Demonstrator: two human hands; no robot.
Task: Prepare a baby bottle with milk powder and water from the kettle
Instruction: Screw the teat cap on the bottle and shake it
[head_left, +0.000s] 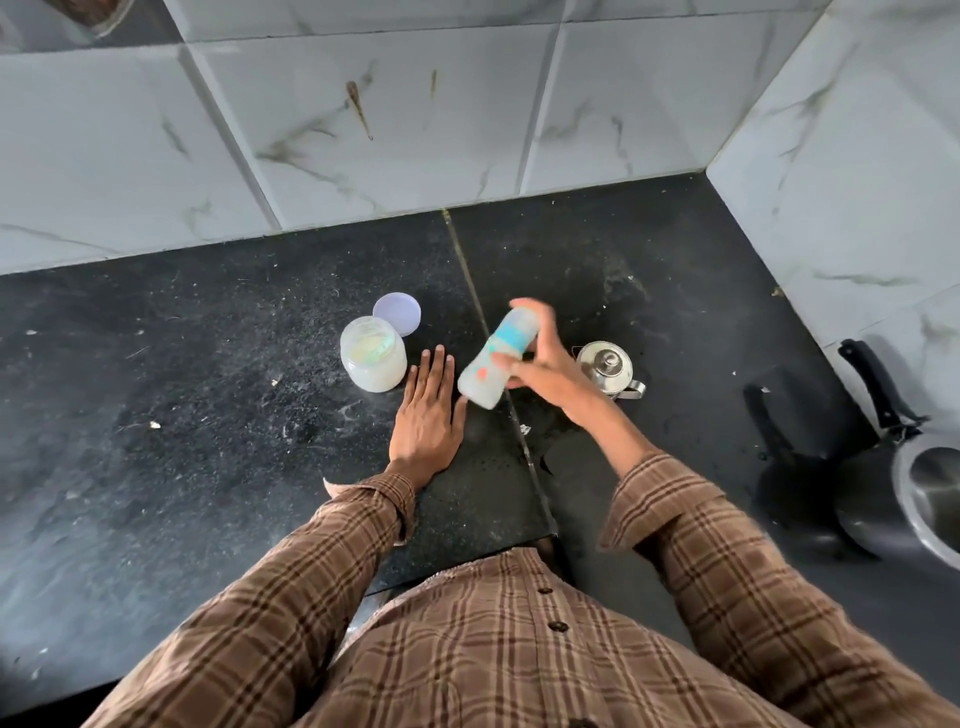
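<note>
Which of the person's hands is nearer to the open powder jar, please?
The left. The left hand lies flat on the counter right beside the powder jar. The right hand is further off, holding the tilted baby bottle near the kettle.

Tilted, blurred baby bottle (493, 358) above counter

The black stone counter (208, 415) carries an open jar (372, 361), its lid (397, 313), a steel kettle (607, 368) and a flat left hand (428, 423).

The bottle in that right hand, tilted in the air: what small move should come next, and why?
Probably set the baby bottle upright on the counter. The right hand grips it tilted, blurred, milky inside; the left hand rests flat beside the open jar.
</note>
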